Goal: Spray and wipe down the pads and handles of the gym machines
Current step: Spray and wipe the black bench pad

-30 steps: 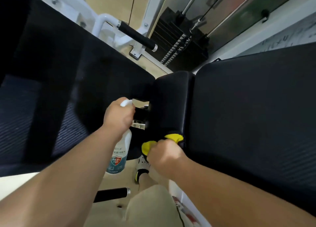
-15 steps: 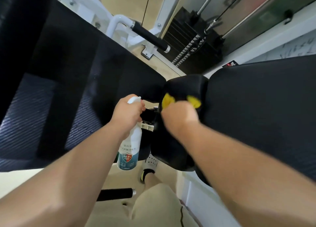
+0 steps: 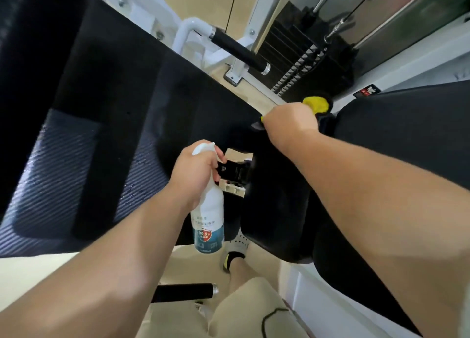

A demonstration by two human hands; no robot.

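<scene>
My left hand (image 3: 197,168) grips the neck of a white spray bottle (image 3: 208,220) with a blue label, held upright in the gap between two black pads. My right hand (image 3: 291,122) holds a yellow cloth (image 3: 316,104) against the far top end of the narrow middle pad (image 3: 277,210). The cloth is mostly hidden under the hand. A wide black seat pad (image 3: 84,164) lies to the left and a large black pad (image 3: 401,139) to the right.
A black handle grip (image 3: 240,51) on a white frame (image 3: 188,29) sits beyond the pads, with a black weight stack (image 3: 295,62) and cable behind it. Another black grip (image 3: 183,292) is low near my leg. My shoe (image 3: 235,248) stands on the beige floor.
My right hand has slid the yellow cloth from the near end of the narrow pad up to its far end. My left hand has kept the bottle in place.
</scene>
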